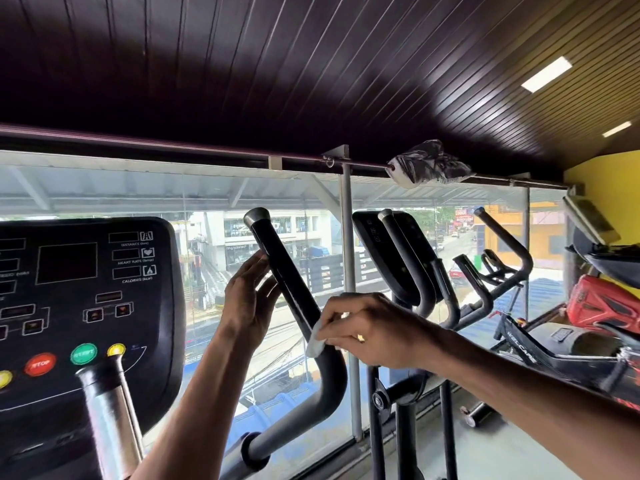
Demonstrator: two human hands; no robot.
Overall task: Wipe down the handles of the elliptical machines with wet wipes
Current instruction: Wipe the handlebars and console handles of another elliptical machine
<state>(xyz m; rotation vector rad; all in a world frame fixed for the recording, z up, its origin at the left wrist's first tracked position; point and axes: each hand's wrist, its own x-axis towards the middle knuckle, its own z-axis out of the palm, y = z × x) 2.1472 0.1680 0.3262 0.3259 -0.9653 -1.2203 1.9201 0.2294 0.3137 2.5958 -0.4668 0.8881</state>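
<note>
A black elliptical handle (pixel 277 258) with a grey end cap rises at the centre and bends down toward the lower left. My right hand (pixel 367 327) pinches a white wet wipe (pixel 316 342) and presses it against the handle's lower part, just above the bend. Higher up, my left hand (pixel 247 296) touches the handle's left side with relaxed, nearly straight fingers. Only a small fold of the wipe shows below my right fingers.
The machine's black console (pixel 86 289) with red, green and yellow buttons fills the left. A silver-and-black grip (pixel 104 403) stands below it. A second elliptical (pixel 408 265) and exercise bikes (pixel 491 282) line the glass window to the right. A red object (pixel 602 306) sits far right.
</note>
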